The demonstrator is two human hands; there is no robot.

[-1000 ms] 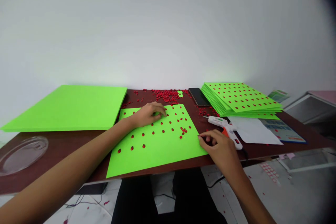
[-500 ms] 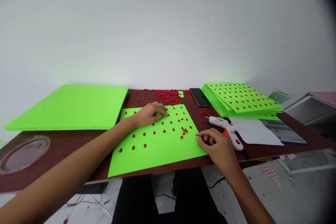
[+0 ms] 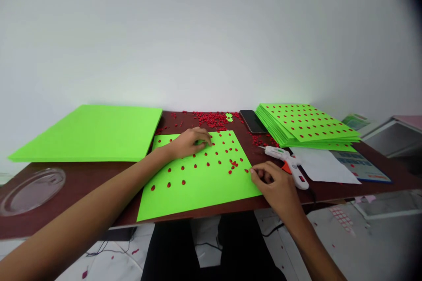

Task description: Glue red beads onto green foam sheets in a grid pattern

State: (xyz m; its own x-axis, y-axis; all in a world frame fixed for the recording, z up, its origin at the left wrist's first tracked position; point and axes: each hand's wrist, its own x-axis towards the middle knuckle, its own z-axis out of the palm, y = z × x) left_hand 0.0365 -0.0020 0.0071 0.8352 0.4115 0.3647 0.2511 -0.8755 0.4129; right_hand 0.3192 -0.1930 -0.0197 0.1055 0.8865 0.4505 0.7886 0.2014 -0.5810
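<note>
A bright green sheet [image 3: 198, 193] lies in front of me, with rows of small red drop-shaped pieces stuck or resting on it. Across its upper part rests my left hand [image 3: 191, 142], fingers loosely bent, thumb apart, holding nothing I can see. At the sheet's right edge is my right hand [image 3: 272, 180], its thumb and forefinger together and the other fingers curled. Just left of those fingertips a single red piece [image 3: 246, 171] lies on the sheet. A loose cluster of red pieces [image 3: 233, 164] sits a little further left.
A white glue gun [image 3: 286, 162] lies right of my right hand, by a white paper [image 3: 325, 167]. Behind are a dotted green stack [image 3: 306, 123], a phone [image 3: 252, 121] and scattered red pieces [image 3: 212, 119]. Plain green sheets [image 3: 92, 134] and a clear plastic lid [image 3: 33, 191] are left.
My right hand has drawn slightly right, off the sheet's edge. A red piece now shows on the sheet beside its fingertips. My left hand stays put.
</note>
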